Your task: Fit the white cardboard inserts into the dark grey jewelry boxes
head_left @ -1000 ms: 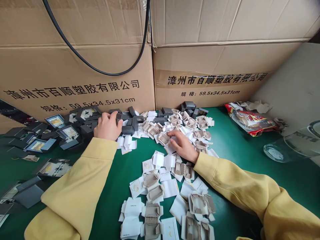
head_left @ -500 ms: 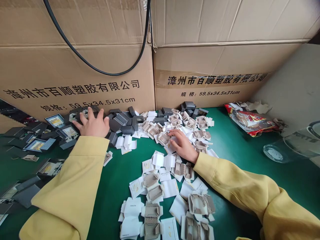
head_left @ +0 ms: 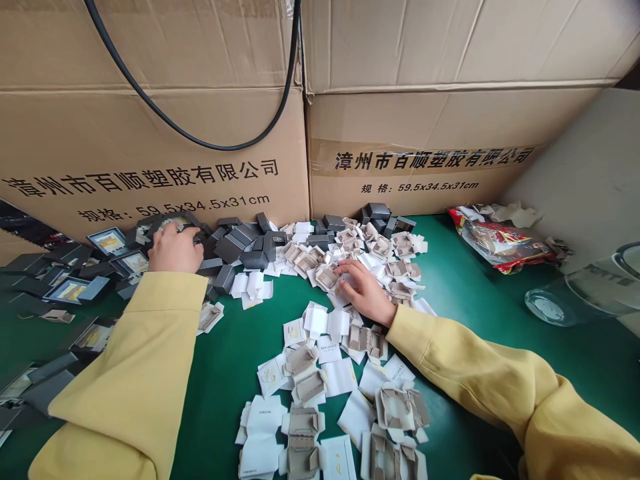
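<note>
My left hand (head_left: 176,248) lies over the heap of dark grey boxes (head_left: 230,247) at the back left, its fingers bent downward and partly hidden, so what it holds, if anything, cannot be made out. Around it are dark boxes with a picture window (head_left: 107,241). On the right, my right hand (head_left: 367,292) rests on the pile of small unfolded white and grey-brown cartons (head_left: 403,270), fingers loosely curved with the thumb apart. More flattened cartons (head_left: 310,387) run down the middle toward the front edge.
Two large cardboard boxes (head_left: 425,120) stand behind the green table (head_left: 475,293). A black cable (head_left: 220,147) hangs in front of them. At the right are a red snack wrapper (head_left: 500,240) and a clear jug (head_left: 575,293).
My left hand has shifted slightly left, its spread fingers now bent inward over the dark boxes. My right hand has stayed in place.
</note>
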Available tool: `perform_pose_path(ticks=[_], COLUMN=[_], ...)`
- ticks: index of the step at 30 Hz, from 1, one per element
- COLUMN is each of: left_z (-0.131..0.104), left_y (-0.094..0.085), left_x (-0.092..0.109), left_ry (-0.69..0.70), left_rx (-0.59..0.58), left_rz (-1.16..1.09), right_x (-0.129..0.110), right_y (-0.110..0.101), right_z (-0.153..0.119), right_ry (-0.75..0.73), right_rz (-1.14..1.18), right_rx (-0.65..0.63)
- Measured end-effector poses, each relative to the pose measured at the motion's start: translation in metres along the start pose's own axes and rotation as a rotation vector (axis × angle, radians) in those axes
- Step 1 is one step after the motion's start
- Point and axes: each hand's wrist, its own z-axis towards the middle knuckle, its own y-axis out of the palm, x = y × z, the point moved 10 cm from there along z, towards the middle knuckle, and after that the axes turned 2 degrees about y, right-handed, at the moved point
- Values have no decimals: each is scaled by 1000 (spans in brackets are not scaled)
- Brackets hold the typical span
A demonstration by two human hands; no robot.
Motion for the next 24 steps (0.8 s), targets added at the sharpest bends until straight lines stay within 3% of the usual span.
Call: perform_pose_path(ticks=[11,17,24], left_z=[-2,-3,-9], left_y=[-12,-8,-25], left_x=[12,25,28], left_ry=[32,95,169], left_rx=[35,58,272], left_rz=[47,3,-60], right_x=[-2,-2,-3], right_y=[1,2,1], right_z=[1,1,1], right_ry=[-14,-32,-47], right_rz=[-10,-17,-20], right_rx=[-8,-7,-1])
